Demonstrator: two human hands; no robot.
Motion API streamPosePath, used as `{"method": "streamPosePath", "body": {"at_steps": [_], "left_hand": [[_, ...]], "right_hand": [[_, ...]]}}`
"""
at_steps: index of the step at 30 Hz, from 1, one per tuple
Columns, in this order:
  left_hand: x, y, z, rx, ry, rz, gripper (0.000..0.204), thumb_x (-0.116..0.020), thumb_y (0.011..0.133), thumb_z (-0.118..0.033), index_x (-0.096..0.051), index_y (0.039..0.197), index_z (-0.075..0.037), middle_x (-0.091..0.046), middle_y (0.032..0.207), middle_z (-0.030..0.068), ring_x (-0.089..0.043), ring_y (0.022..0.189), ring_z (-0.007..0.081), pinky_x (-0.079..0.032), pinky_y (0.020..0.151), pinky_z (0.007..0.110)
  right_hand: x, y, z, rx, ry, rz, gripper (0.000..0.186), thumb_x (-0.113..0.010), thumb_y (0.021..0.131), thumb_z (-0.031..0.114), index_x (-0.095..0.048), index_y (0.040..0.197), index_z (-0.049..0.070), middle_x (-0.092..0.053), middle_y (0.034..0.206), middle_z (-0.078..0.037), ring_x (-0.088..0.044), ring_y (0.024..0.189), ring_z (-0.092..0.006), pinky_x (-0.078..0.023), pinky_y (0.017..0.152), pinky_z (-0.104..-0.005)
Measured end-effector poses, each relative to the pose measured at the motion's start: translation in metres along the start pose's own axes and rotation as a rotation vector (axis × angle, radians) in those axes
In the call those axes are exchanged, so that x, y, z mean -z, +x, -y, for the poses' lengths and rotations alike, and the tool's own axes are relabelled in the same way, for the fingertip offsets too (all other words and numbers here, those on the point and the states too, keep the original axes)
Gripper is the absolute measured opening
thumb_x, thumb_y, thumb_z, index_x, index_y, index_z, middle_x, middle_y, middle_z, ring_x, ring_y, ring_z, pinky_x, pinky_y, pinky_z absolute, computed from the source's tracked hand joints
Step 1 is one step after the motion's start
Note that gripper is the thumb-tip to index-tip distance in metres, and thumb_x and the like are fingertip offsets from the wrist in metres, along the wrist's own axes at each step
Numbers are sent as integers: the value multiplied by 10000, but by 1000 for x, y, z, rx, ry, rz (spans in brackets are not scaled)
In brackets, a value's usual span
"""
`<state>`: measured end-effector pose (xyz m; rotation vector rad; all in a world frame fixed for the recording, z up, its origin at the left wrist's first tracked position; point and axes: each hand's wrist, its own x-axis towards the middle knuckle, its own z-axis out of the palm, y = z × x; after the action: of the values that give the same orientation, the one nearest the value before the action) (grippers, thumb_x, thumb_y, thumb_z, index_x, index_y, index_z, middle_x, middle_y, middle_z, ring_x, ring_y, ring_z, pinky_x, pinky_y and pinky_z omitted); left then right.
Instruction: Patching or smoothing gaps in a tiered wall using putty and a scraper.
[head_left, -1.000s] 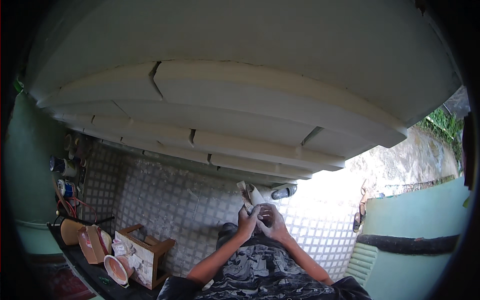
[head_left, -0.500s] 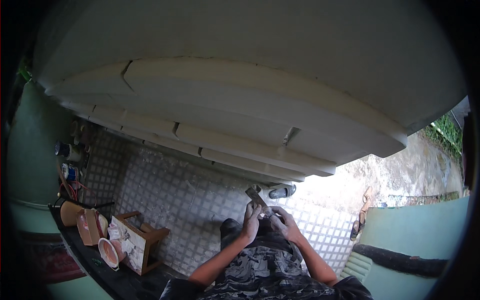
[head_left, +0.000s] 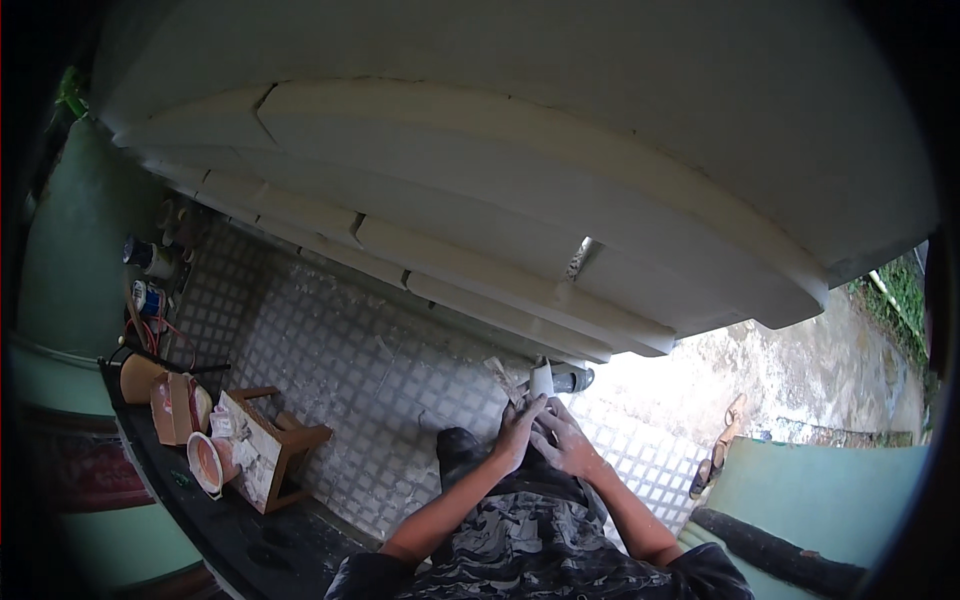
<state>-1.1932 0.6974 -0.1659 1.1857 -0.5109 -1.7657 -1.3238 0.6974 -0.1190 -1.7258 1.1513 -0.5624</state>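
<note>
L hand [head_left: 514, 441] fingers look closed on base of pale, flat, blade-shaped tool [head_left: 541, 380], at approx 1 o'clock, long axis ~12–6; thin grey-brown strip [head_left: 501, 375] juts at 11. R hand [head_left: 568, 445], farther, at L's 3 o'clock, fingers part-curled, can't tell if gripping.

Held piece [head_left: 541, 379] white; shirt [head_left: 525, 540] black, grey-patterned; floor [head_left: 360, 375] grey-white gridded; wall [head_left: 820, 490] green.
</note>
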Motion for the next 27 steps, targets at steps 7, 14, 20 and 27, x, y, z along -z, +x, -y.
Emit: {"method": "streamPosePath", "body": {"at_steps": [7, 14, 20, 27], "left_hand": [[18, 11, 65, 113, 77, -213, 454, -550, 965, -361, -530, 1258, -14, -621, 1067, 75, -582, 967, 150, -458, 816, 271], [33, -10, 57, 34, 56, -192, 335, -557, 976, -268, -577, 1223, -41, -607, 903, -25, -549, 775, 56, -430, 674, 209], [54, -46, 31, 175, -75, 36, 442, -606, 947, -305, -536, 1303, -51, -626, 993, -26, -548, 826, 54, -439, 703, 229], [71, -66, 29, -18, -44, 37, 419, -636, 929, -193, -532, 1291, -7, -622, 1063, 14, -558, 951, 93, -444, 817, 262]], "right_hand": [[-1, 9, -27, 73, -72, -72, 231, -649, 799, 143, -687, 952, -26, -651, 972, -160, -661, 716, -255, -535, 676, -349], [4, 6, -45, -185, -48, -117, 180, -702, 814, 128, -702, 930, -10, -696, 814, -124, -638, 619, -155, -507, 590, -292], [0, -8, -60, -460, 770, -75, 817, -758, 812, 302, -341, 1429, -35, -527, 1349, -165, -564, 1160, -227, -421, 1016, -376], [-34, -21, -42, -381, 1042, 286, 647, -753, 810, 233, -482, 1337, -26, -627, 1203, -99, -608, 1075, -200, -458, 963, -338]]}}
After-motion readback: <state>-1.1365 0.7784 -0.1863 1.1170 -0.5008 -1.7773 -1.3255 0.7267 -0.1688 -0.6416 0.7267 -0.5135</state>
